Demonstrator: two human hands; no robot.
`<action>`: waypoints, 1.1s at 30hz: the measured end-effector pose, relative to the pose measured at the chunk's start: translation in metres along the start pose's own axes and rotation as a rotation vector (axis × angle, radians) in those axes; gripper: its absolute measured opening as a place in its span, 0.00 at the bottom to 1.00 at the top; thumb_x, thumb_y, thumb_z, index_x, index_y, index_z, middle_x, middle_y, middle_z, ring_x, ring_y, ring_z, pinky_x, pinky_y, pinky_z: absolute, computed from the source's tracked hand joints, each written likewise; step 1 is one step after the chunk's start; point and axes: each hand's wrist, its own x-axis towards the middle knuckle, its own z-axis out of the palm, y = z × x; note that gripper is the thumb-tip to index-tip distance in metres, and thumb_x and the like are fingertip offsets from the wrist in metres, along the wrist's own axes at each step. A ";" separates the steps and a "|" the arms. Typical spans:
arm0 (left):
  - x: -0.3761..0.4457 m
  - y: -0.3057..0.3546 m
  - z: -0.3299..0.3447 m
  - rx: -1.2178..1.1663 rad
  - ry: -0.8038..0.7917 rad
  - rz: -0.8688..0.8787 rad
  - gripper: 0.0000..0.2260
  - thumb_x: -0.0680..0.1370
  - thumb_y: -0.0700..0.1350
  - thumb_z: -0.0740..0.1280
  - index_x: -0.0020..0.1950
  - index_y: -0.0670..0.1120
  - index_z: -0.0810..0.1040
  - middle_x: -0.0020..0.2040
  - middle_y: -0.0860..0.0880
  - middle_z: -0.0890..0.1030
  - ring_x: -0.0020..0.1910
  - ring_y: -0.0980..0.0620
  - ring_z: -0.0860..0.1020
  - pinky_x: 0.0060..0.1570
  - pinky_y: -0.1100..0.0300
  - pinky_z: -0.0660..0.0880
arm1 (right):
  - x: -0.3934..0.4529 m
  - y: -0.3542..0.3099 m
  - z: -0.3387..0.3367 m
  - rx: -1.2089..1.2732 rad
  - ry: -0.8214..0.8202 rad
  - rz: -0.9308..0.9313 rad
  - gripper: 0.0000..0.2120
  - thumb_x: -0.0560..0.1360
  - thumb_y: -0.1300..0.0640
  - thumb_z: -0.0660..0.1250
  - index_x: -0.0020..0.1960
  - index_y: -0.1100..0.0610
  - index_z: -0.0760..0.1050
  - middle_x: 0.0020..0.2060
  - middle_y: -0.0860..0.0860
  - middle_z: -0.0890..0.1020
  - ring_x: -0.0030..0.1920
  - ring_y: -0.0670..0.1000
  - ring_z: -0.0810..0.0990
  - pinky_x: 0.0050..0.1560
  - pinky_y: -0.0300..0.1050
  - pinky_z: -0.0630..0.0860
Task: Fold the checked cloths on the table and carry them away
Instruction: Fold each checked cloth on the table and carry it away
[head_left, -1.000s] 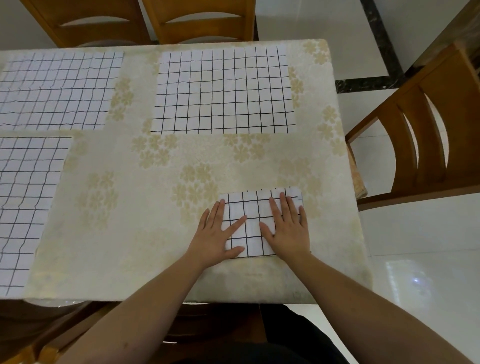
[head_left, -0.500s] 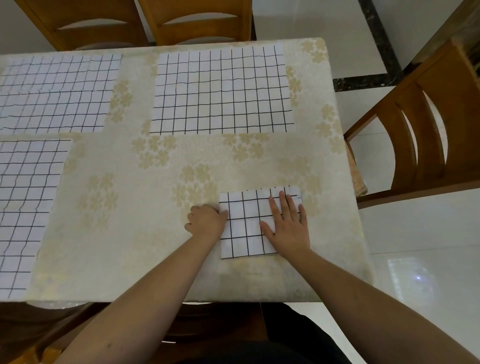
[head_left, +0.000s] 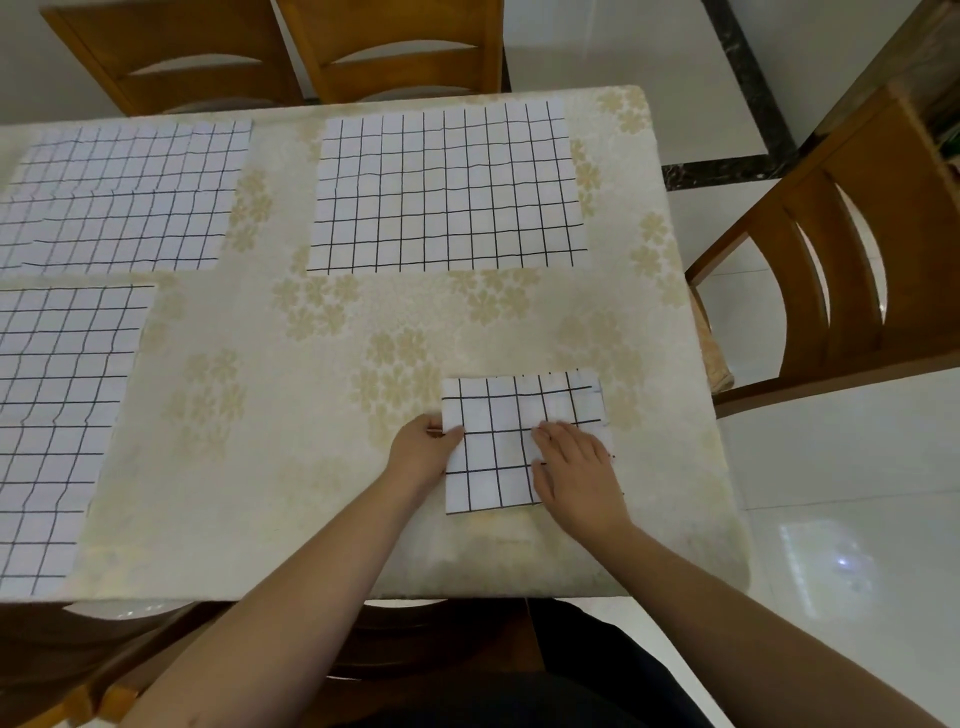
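A cream tablecloth (head_left: 332, 426) with pale gold flower prints covers the worktop. Two wooden chairs (head_left: 171, 57) (head_left: 395, 47) stand along the top edge, another (head_left: 852, 270) at right, on glossy white floor tiles (head_left: 852, 493).

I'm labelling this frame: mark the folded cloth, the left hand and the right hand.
folded cloth (head_left: 498, 415), head view, upper middle.
left hand (head_left: 422, 451), head view, back of hand.
right hand (head_left: 577, 470), head view, back of hand.
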 end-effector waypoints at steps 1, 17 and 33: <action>-0.002 0.000 0.000 -0.086 -0.009 -0.037 0.08 0.77 0.48 0.70 0.52 0.45 0.78 0.50 0.45 0.83 0.47 0.48 0.82 0.50 0.51 0.80 | -0.005 -0.002 0.000 -0.007 -0.018 0.008 0.21 0.79 0.51 0.55 0.67 0.60 0.74 0.63 0.55 0.77 0.65 0.56 0.73 0.66 0.53 0.68; -0.044 -0.006 -0.009 -0.007 0.150 0.231 0.03 0.77 0.42 0.68 0.49 0.45 0.78 0.42 0.49 0.79 0.38 0.52 0.78 0.30 0.63 0.76 | -0.016 -0.017 0.001 0.124 -0.114 -0.003 0.22 0.79 0.54 0.53 0.64 0.64 0.76 0.63 0.59 0.77 0.65 0.57 0.74 0.65 0.54 0.72; -0.060 0.008 0.029 0.171 0.113 0.356 0.03 0.79 0.46 0.65 0.52 0.50 0.74 0.40 0.55 0.79 0.38 0.59 0.77 0.34 0.71 0.69 | 0.023 -0.004 -0.015 0.175 -0.281 0.013 0.26 0.79 0.49 0.48 0.72 0.55 0.68 0.53 0.56 0.74 0.53 0.57 0.72 0.54 0.53 0.74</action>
